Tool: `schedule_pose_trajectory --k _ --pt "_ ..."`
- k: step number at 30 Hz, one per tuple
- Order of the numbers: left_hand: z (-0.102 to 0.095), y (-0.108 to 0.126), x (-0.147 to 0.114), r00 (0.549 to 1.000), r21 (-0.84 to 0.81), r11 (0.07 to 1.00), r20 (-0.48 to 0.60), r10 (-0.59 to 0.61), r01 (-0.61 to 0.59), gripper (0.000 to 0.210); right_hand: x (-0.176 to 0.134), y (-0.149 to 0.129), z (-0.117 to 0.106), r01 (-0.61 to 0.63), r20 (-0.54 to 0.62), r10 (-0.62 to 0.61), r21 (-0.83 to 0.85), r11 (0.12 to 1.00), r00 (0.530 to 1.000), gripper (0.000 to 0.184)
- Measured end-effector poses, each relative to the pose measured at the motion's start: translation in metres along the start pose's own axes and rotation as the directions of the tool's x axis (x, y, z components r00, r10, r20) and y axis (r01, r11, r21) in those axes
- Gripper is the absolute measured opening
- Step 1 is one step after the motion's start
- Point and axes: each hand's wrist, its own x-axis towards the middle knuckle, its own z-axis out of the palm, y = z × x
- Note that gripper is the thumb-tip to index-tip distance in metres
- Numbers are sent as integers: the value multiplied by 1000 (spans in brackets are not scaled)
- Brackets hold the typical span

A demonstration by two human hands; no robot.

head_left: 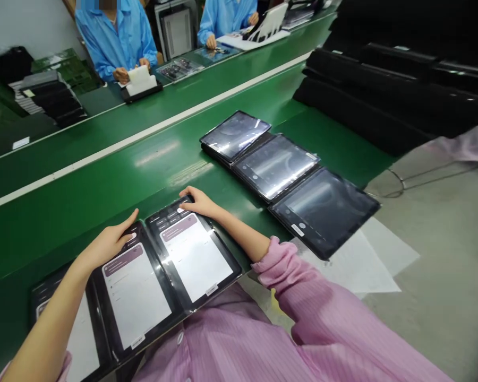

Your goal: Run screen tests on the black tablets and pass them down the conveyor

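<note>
Three lit tablets lie side by side at the front edge of the green bench. Their screens show rows of dark tiles above a purple panel and a white area. Over the top of the middle tablet (137, 302) is my left hand (107, 244), index finger stretched out and thumb on the screen. At the upper edge of the right tablet (197, 254), my right hand (199, 204) rests with its thumb touching the screen and fingers spread past the edge. My left forearm partly covers the left tablet (83, 339). Neither hand grips anything.
Three dark-screened tablets (276, 164) lie in a row to the right, the farthest tilted. Black stacked items (382, 90) stand at the far right. White sheets (354, 265) show below the bench edge. Across the green bench (143, 159), two people in blue (117, 40) handle things.
</note>
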Motion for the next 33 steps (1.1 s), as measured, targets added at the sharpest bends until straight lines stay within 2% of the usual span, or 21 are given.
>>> schedule_pose_trajectory --k 3,5,9,12,14,16,18,19,20,21,23,24,25,26,28,30,33 --pt "-6 1 -7 998 -134 990 47 -40 46 81 -2 0 2 23 -14 -24 -62 998 1000 49" --pt "-12 -10 -21 994 -183 978 45 -95 102 82 -4 -2 2 21 1 -21 -77 997 1000 52" --pt "-22 -64 -80 947 -87 944 -14 -321 318 77 -6 -3 1 0 47 4 -80 997 999 56" --pt "-20 -96 -119 933 -100 928 -5 -361 358 75 -3 0 -1 -9 58 14 -93 996 998 54" --pt "-16 -102 -127 938 -111 935 -41 -344 338 72 -1 1 -3 -28 66 35 -101 994 997 57" --pt "-13 -99 -127 935 -100 935 -72 -348 340 68 -3 -2 -6 -71 82 79 -97 993 993 63" --pt "-10 -91 -131 931 -114 933 -92 -353 342 68 -17 -11 -6 -36 40 45 -199 979 998 70" --pt "-8 -87 -138 930 -124 935 -120 -348 333 67 -30 -18 -4 26 4 -26 -317 948 1000 73" --pt "-4 -82 -148 926 -125 940 -172 -337 318 64 -46 -26 1 107 -20 -133 -475 873 991 74" --pt "2 -78 -161 920 -108 950 -241 -310 292 59 -66 -35 9 195 -2 -255 -641 743 967 74" --pt "18 -71 -194 904 -6 987 -401 -152 163 43 -114 -51 30 322 158 -367 -836 444 917 65" --pt "29 -69 -211 893 58 997 -450 -20 52 36 -137 -58 43 385 256 -379 -867 317 889 61" --pt "40 -67 -227 864 105 991 -490 120 -79 31 -159 -63 56 440 336 -385 -870 223 859 59" --pt "51 -65 -240 840 128 975 -497 220 -180 30 -176 -67 68 488 399 -387 -857 164 831 62" --pt "68 -65 -257 823 130 950 -476 310 -283 34 -197 -71 90 523 453 -365 -844 118 814 79" --pt "75 -66 -260 851 111 958 -439 287 -266 44 -195 -71 105 511 460 -315 -854 99 830 89" --pt "66 -71 -245 900 112 985 -404 164 -129 50 -160 -71 123 495 471 -220 -866 66 854 81"
